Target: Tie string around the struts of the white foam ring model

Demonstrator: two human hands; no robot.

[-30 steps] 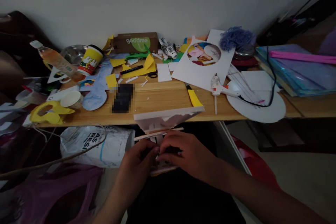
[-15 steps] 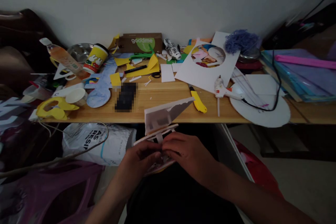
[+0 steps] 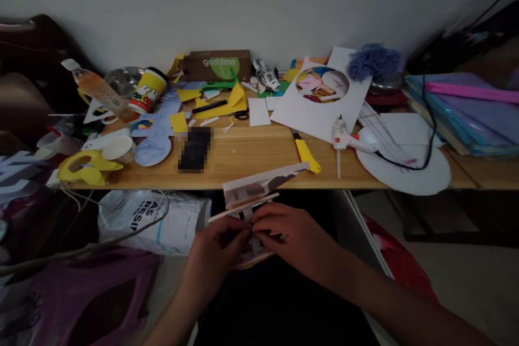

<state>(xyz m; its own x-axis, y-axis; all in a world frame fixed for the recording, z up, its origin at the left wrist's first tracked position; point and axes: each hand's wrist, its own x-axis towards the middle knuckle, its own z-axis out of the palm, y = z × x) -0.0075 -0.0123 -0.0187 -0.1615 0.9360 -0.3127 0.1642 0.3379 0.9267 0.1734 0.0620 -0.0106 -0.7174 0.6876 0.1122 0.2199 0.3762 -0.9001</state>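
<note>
Low in front of the table edge, a white cardboard craft piece with a slanted, raised flap is held over my lap. My left hand grips it from the left, thumb and fingers pinched at its middle. Opposite, my right hand has its fingers closed on the same piece, the fingertips almost meeting those of the left. A narrow pale strip crosses the piece between the hands. The fingers hide much of the inside. Beyond the flap, a yellow utility knife lies on the table.
The wooden table carries a glue gun, a white round board, a phone, a black marker, a drink bottle and a patterned cup. A silver bag sits below at left, near a purple stool.
The flap has tipped lower, and its right end now reaches farther right, near the utility knife. The left thumb has drawn up into a pinch beside the right fingertips.
</note>
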